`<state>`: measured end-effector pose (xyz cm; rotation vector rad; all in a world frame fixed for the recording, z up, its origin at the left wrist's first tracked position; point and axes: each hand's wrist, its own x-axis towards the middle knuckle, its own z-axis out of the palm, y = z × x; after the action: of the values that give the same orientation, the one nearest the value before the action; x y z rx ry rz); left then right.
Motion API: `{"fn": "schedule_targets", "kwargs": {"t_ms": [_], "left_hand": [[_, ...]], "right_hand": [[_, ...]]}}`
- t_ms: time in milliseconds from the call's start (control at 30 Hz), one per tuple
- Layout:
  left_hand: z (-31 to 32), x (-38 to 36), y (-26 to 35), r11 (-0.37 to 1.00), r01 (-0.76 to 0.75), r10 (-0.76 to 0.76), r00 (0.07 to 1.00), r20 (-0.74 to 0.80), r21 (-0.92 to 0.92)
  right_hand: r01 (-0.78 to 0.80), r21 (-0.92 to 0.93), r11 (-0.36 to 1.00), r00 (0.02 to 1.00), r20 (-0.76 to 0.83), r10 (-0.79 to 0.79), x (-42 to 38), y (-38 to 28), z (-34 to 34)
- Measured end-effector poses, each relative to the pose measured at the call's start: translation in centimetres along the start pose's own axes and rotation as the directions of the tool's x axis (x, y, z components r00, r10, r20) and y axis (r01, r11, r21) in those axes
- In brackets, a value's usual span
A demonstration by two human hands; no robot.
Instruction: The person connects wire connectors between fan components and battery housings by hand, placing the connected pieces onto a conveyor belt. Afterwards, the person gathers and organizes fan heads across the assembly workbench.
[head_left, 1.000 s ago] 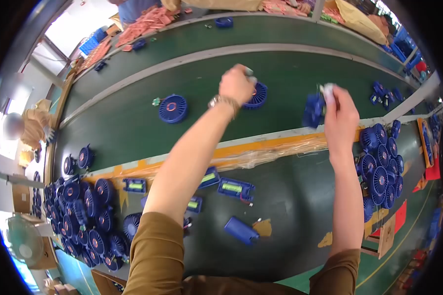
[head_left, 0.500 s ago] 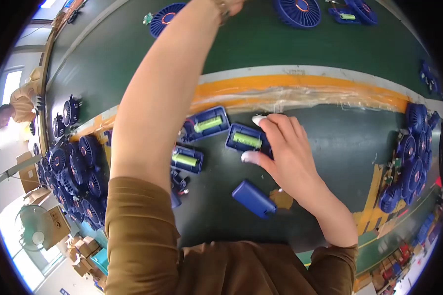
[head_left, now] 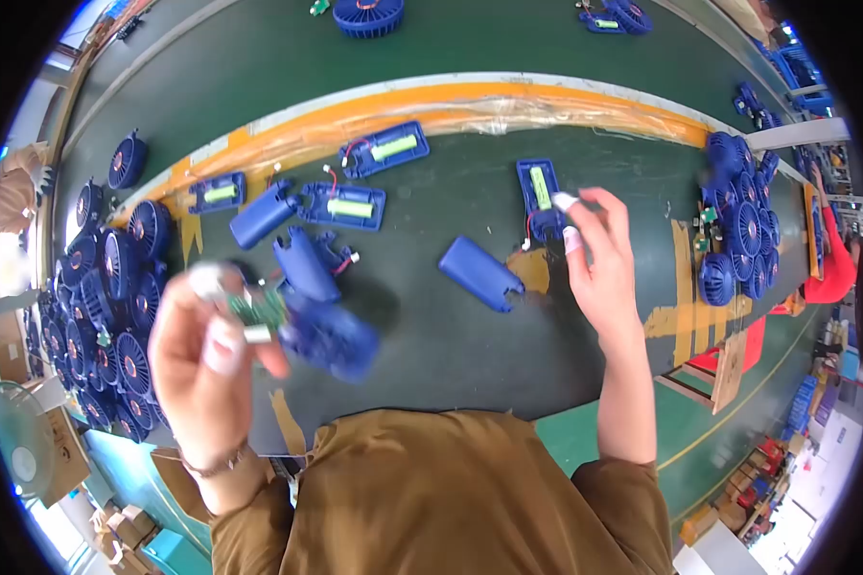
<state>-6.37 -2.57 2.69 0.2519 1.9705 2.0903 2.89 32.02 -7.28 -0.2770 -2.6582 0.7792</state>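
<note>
Left hand [head_left: 206, 359] is curled up with a little green circuit board [head_left: 257, 309] pinched between thumb and fingers, over the workbench's [head_left: 431, 350] near left side, a blurry blue part [head_left: 334, 340] right beside it. Right hand [head_left: 601, 273] is held half open, nothing gripped, by a blue casing [head_left: 547, 225] laid toward the far edge, contact can't be told; blue fans [head_left: 96, 326] are heaped along the left edge.

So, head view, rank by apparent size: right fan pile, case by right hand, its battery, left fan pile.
1. Left fan pile
2. Right fan pile
3. Case
4. Battery
</note>
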Motion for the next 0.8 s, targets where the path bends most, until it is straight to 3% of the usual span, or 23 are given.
{"fn": "schedule_targets", "kwargs": {"t_ms": [100,133,233,367,467,500,567,600,700,800], "left_hand": [[-0.7,-5.4,-3.0,0.987,0.155,-0.154,0.988,0.035,-0.031],[-0.5,-6.5,-3.5,0.977,0.211,-0.209,0.976,0.057,-0.036],[0.2,-7.6,-4.3,0.977,0.212,-0.21,0.976,0.063,-0.027],[0.1,-6.9,-4.7,0.997,0.074,-0.075,0.995,0.07,0.024],[0.4,-5.4,-5.0,0.996,0.069,-0.065,0.995,0.072,-0.049],[0.5,-5.0,-5.6,0.996,0.029,-0.022,0.996,0.082,-0.084],[0.9,-4.6,-6.5,0.988,-0.046,0.061,0.993,0.101,-0.15],[1.1,-4.6,-6.3,0.968,-0.021,0.058,0.988,0.145,-0.248],[2.2,-4.1,-6.0,0.986,0.009,0.024,0.98,0.198,-0.168],[3.1,-3.5,-6.5,0.991,0.029,0.0,0.977,0.215,-0.129]], "right_hand": [[0.326,-0.119,0.938,0.922,0.26,-0.288,0.8,-1.3,-0.3],[0.379,-0.198,0.904,0.897,0.318,-0.306,0.9,-1.4,0.0],[0.375,-0.182,0.909,0.878,0.385,-0.285,0.9,0.2,1.0],[0.258,-0.242,0.935,0.933,0.314,-0.176,0.4,0.1,1.1],[0.136,-0.027,0.99,0.989,0.057,-0.134,-0.2,1.6,2.5],[-0.007,0.182,0.983,0.999,0.054,-0.003,-0.2,1.7,2.3],[-0.28,0.561,0.779,0.959,0.135,0.248,-0.6,1.6,1.8],[-0.274,0.666,0.693,0.956,0.112,0.271,-0.8,0.5,1.5],[-0.282,0.79,0.544,0.943,0.123,0.309,-2.3,-1.2,0.2],[-0.273,0.765,0.584,0.951,0.124,0.282,-3.2,-2.8,0.2]]}}
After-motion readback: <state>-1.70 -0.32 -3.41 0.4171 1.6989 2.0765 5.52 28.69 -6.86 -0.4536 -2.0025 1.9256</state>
